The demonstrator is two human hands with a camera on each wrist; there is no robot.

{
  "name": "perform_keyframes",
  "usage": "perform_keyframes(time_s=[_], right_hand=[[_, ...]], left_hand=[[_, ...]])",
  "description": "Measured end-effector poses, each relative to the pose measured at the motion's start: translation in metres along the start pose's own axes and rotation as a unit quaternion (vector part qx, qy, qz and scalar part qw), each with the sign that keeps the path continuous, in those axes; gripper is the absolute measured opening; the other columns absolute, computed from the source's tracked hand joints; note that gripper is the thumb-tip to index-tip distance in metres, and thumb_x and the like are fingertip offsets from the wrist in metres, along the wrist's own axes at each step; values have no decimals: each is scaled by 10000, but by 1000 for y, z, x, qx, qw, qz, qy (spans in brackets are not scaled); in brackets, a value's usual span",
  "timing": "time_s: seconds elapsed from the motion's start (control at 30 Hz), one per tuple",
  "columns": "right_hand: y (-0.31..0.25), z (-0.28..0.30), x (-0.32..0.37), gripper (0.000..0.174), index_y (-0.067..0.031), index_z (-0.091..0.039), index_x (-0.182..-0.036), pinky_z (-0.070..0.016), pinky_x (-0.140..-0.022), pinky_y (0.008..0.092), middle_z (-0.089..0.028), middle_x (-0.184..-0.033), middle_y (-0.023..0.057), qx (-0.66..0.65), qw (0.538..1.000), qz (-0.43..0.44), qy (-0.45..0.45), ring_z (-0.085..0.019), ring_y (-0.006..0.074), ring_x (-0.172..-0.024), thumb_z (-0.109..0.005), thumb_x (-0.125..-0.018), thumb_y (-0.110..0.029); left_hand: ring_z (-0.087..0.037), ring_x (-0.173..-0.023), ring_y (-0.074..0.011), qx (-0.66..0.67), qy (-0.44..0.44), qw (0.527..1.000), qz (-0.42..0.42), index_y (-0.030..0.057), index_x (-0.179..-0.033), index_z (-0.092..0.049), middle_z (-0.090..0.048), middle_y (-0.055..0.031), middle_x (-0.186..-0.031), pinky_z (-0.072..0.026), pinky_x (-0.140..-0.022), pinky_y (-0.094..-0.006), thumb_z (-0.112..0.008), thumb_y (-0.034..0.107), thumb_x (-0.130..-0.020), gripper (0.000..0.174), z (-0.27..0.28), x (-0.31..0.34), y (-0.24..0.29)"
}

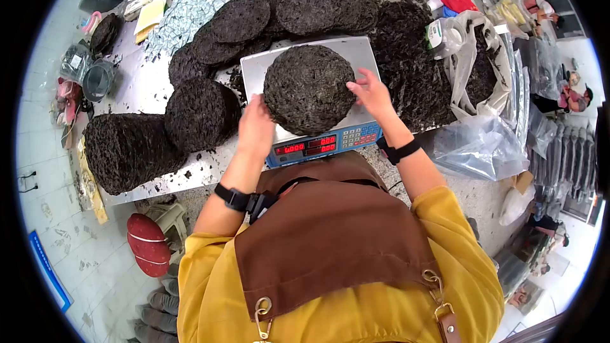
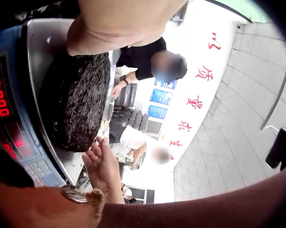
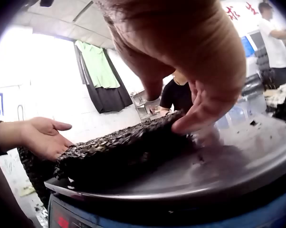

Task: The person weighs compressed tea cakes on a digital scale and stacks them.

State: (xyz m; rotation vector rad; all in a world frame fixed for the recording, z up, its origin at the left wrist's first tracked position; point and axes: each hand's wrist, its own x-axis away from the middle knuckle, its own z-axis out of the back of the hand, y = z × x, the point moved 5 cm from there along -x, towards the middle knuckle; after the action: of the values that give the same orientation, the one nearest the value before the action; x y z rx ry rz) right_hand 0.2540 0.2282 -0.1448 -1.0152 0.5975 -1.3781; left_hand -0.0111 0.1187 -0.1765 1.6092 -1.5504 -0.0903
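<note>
A dark round cake of pressed leafy flakes [image 1: 309, 89] sits over the metal pan of a blue digital scale [image 1: 361, 134], whose red digits are lit. At the cake's left edge is my left hand [image 1: 256, 128], its fingers along the side; in the right wrist view this hand [image 3: 44, 137] has fairly straight fingers that reach the rim. My right hand [image 1: 373, 95] is at the opposite edge with its fingers spread. From the right wrist, one digit of that hand [image 3: 200, 95] touches the cake's upper rim. The cake's underside is in dark shadow there.
Similar dark cakes [image 1: 238, 19] lie overlapped behind the scale, and thick stacks [image 1: 127, 152] stand at left. Loose dark flakes [image 1: 413, 70] spread at right beside an open plastic bag [image 1: 460, 82]. Small pale packets [image 1: 187, 16] are heaped back left. Other people work farther off.
</note>
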Motion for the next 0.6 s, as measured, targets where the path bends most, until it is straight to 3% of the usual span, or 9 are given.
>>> perform_keyframes(time_s=[0.03, 0.1, 0.17, 0.27, 0.37, 0.43, 0.5, 0.57, 0.6], right_hand=[[4, 10, 0, 473, -4, -500, -1208, -472, -718, 269, -623, -966, 75, 117, 992, 34, 44, -581, 130, -821, -677, -819, -206], [21, 44, 1, 413, -36, -536, -1181, -482, -670, 258, -620, -943, 54, 59, 994, 28, 88, -588, 119, -765, -661, -825, -204], [35, 82, 7, 372, -48, -543, -1174, -485, -632, 245, -614, -946, 46, -18, 996, -2, 87, -593, 116, -733, -628, -846, -203], [3, 145, 9, 364, -27, -542, -1168, -463, -599, 210, -617, -957, 48, -9, 993, -2, 115, -597, 106, -762, -595, -873, -233], [-59, 196, 3, 396, -3, -524, -1195, -464, -727, 240, -607, -1063, 67, -35, 986, 85, 140, -601, 141, -886, -575, -887, -247], [-109, 205, 4, 359, 14, -512, -1204, -472, -750, 256, -581, -1167, 110, -58, 974, 152, 155, -603, 165, -959, -540, -910, -191], [-128, 198, 2, 361, 22, -510, -1201, -482, -796, 272, -569, -1179, 130, -86, 967, 194, 142, -602, 183, -977, -544, -910, -188], [-141, 174, -3, 358, 24, -512, -1193, -487, -842, 296, -567, -1171, 133, -116, 961, 215, 127, -600, 199, -986, -553, -903, -181], [-130, 161, -11, 363, 29, -511, -1182, -488, -872, 320, -573, -1143, 128, -121, 967, 196, 106, -600, 207, -990, -567, -893, -183]], left_hand=[[-407, -1236, -230, -18, 33, 999, -37, -1, -1228, -460, -467, -136, -1295, -327, -1031, -366, -465, 277, -946, 395, 13, 5, 10], [-366, -1280, -275, -172, 105, 973, -114, -24, -1319, -375, -397, -168, -1370, -285, -1068, -392, -443, 277, -952, 480, 11, 32, 46], [-340, -1302, -280, -169, 109, 969, -145, 9, -1353, -346, -380, -160, -1384, -262, -1089, -395, -439, 287, -956, 494, 35, 39, 69], [-367, -1282, -289, -185, 128, 947, -228, -1, -1333, -362, -384, -162, -1379, -291, -1070, -413, -428, 275, -962, 467, 35, 54, 115], [-399, -1255, -288, -237, 128, 909, -318, -35, -1299, -388, -411, -196, -1339, -349, -1034, -407, -398, 224, -976, 414, 4, 71, 159], [-413, -1240, -288, -290, 76, 876, -377, -55, -1282, -399, -420, -219, -1317, -361, -1030, -407, -379, 194, -981, 391, -20, 79, 177], [-393, -1266, -298, -311, 67, 866, -387, -50, -1299, -392, -413, -205, -1341, -342, -1044, -420, -335, 201, -983, 407, -40, 77, 176], [-400, -1261, -285, -398, 65, 825, -395, -38, -1298, -404, -420, -186, -1341, -361, -1035, -417, -339, 185, -981, 393, -57, 71, 168], [-455, -1202, -255, -425, 57, 821, -377, 19, -1306, -434, -459, -166, -1309, -393, -986, -356, -448, 186, -951, 392, -54, 63, 159]])
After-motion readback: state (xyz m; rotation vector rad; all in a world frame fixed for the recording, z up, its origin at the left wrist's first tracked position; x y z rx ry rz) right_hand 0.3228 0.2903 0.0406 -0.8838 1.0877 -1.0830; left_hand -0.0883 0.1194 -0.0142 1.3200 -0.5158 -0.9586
